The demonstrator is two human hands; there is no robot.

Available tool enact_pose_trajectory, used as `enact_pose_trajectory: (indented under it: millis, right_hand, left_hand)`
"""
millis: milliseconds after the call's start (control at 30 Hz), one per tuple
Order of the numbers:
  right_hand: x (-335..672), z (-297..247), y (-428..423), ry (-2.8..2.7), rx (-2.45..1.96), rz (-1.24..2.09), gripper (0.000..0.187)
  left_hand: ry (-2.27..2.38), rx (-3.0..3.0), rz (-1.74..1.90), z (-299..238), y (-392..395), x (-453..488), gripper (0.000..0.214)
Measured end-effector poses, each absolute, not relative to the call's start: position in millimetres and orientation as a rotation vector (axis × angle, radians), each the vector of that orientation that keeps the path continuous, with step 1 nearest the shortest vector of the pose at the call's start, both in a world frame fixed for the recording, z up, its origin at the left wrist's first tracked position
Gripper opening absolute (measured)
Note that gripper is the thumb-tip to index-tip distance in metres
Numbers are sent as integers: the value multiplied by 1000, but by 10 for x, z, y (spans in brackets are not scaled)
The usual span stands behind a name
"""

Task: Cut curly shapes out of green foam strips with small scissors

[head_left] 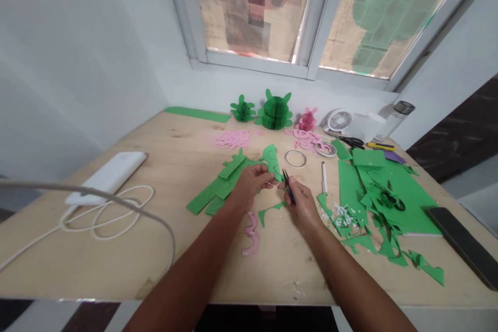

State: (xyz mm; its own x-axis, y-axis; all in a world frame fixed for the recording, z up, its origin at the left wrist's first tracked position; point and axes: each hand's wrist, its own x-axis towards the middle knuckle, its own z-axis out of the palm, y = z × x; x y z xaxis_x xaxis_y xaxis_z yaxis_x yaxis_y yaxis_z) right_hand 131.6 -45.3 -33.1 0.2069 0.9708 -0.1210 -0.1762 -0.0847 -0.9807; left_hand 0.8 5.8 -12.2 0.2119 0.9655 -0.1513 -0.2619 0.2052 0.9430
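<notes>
My left hand [252, 182] pinches a green paper piece [271, 155] marked with curved lines. In my right hand [303, 203] is a pair of small black scissors [288, 184], its points upward beside the paper's lower right edge. Whether the blades touch the paper is hard to make out. Green paper strips [218, 192] lie in a pile under and left of my left hand. Below the hands are a wavy pink paper cutout [252, 241] and a thin green offcut [263, 216].
Behind stand green honeycomb paper figures [275, 113] and a pink one [307, 120]. Pink cutouts [233, 139], a tape ring [295, 158] and a white pen [324, 177] lie nearer. Green sheets and scraps [412, 202] and a phone [462, 241] are right; a white power bank [111, 176] with cable is left.
</notes>
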Motion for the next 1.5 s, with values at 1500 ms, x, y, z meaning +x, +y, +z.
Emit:
enact_pose_trajectory:
  millis: [1500]
  right_hand:
    - [1293, -360, -460, -1032, -1307, 1221, 55]
  left_hand:
    - [967, 1133, 961, -65, 104, -76, 12]
